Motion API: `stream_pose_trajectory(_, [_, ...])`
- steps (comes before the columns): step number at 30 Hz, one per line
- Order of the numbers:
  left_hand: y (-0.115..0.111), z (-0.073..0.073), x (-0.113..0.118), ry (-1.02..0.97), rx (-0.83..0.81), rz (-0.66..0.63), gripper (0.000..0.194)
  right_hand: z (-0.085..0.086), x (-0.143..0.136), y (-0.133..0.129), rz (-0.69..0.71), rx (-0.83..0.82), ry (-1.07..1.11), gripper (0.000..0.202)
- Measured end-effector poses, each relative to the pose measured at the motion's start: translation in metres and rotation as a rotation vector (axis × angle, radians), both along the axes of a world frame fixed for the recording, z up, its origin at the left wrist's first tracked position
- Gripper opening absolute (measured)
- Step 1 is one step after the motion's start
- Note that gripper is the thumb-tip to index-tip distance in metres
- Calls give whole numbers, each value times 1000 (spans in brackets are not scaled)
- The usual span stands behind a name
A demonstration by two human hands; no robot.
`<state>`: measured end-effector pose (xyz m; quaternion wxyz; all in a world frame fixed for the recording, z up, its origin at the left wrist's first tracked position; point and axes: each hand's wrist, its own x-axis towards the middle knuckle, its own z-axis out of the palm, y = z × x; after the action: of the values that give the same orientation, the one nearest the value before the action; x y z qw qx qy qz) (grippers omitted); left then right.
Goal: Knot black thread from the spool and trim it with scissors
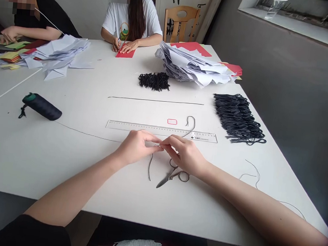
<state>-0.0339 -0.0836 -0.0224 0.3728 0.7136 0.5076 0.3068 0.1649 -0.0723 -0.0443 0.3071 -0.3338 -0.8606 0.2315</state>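
Note:
My left hand [136, 146] and my right hand [184, 152] meet fingertip to fingertip over the middle of the table, each pinching a thin black thread [150, 167]. One end hangs below my left fingers; a looped end [193, 125] comes out above my right hand and lies across the ruler. From the dark thread spool [43, 106] on the left, a fine line runs to my left hand. A clear ruler [160, 130] lies just beyond both hands. Partly under my right hand, small metal scissors [172, 177] rest on the table. The exact pinch point is hard to make out.
A straight black cord [156, 100] lies beyond the ruler. Bundles of black looped cords [237, 116] lie at right, with another black bundle [154, 81] farther back. Paper piles [196, 66] stand behind. Two people sit across the table [70, 168], one working over red paper [126, 52].

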Motion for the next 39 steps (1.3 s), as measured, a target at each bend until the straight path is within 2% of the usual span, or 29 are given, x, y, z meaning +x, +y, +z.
stream_pose_trajectory(2, [-2,-4,5,-23,-72,-19,20,-1,0,0,19,47,-23,22])
stream_pose_trajectory(5, [1,-3,0,-37,-223,-27,24,0,1,2,10,76,-57,23])
stream_pose_trajectory(10, [13,3,-19,-141,-585,-161,28,-1,4,13,-75,2,5,19])
stream_pose_trajectory(12, [19,4,-26,-153,-696,-164,27,-3,5,17,-96,-25,38,17])
stream_pose_trajectory(18, [34,5,-47,-93,-790,-153,32,-8,4,23,-145,-24,96,15])
stream_pose_trajectory(22, [40,17,-69,129,-725,-204,25,-11,5,27,-200,-28,133,14])
stream_pose_trajectory(24, [38,29,-85,322,-645,-268,23,-12,5,29,-219,-21,150,13])
stream_pose_trajectory(26, [33,42,-98,480,-536,-275,27,-13,6,30,-213,29,164,13])
stream_pose_trajectory(28, [26,52,-103,550,-335,-146,38,-13,6,29,-176,118,167,14])
stream_pose_trajectory(30, [19,56,-93,509,-78,30,38,-13,4,27,-111,217,164,14])
stream_pose_trajectory(32, [14,49,-72,354,123,95,31,-12,2,23,-41,294,154,13])
stream_pose_trajectory(34, [11,35,-45,177,214,15,26,-11,0,19,8,343,132,10])
stream_pose_trajectory(37, [9,13,-15,33,133,-78,25,-10,-2,14,39,389,98,10])
stream_pose_trajectory(39, [10,6,-10,-9,-10,-84,21,-10,-2,13,41,400,80,11])
